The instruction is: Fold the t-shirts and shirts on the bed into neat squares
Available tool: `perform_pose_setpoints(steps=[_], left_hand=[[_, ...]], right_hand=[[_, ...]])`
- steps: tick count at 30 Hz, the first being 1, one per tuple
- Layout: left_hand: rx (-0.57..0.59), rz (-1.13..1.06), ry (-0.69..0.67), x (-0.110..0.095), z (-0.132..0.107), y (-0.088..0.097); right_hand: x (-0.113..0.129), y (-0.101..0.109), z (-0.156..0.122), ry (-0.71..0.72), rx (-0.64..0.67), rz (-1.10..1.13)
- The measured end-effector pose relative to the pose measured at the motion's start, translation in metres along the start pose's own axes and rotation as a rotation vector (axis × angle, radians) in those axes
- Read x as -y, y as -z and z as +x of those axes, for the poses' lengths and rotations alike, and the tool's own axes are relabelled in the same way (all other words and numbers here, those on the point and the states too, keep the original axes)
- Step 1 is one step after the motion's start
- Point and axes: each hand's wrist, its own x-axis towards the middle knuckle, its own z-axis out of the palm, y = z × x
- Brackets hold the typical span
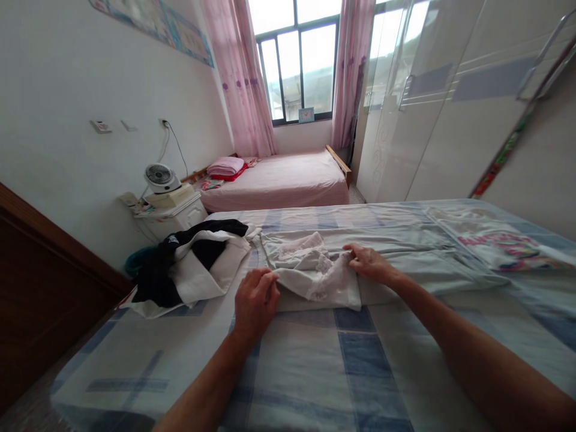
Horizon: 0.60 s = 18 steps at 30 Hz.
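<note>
A pale garment with pinkish lace trim (330,279) lies partly crumpled on the bed. Beneath it, a pair of light grey-green trousers (405,264) stretches flat to the right. My left hand (257,300) has thumb and fingers pinched at the near left edge of the lace-trimmed garment. On its right side, my right hand (368,263) pinches the lace edge between thumb and fingertips. The cloth between the two hands is wrinkled, with part of the lace turned over. Just left of my left hand is a heap of black and white clothing (193,264).
A blue-and-white checked sheet (306,360) covers the bed. A white shirt with colourful print (504,243) lies at the far right. Beyond are a pink-covered bed (292,180), a small fan (159,175) on a white bedside cabinet (180,211), and a tall wardrobe (432,132).
</note>
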Motion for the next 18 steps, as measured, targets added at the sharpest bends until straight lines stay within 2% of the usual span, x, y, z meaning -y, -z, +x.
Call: perform_pose_setpoints(steps=[2,5,7,11,15,18], left_hand=[[-0.012,0.069,0.053,0.003,0.003,0.000],[0.045,0.149,0.134,0.008,0.007,-0.002],[0.105,0.162,0.174,0.010,0.009,-0.005],[0.200,0.148,0.213,0.011,0.008,-0.008],[0.244,0.090,0.173,0.012,0.006,-0.007],[0.230,0.005,0.133,0.011,0.005,-0.004]], right_hand=[[-0.001,-0.001,0.000,0.062,-0.108,-0.161],[0.014,-0.004,0.000,0.168,-0.184,-0.188],[0.028,-0.008,0.002,0.232,-0.147,-0.174],[0.046,-0.029,0.013,0.329,0.012,-0.184],[0.049,-0.044,0.027,0.370,0.072,-0.100],[0.046,-0.039,0.027,0.448,0.099,0.080]])
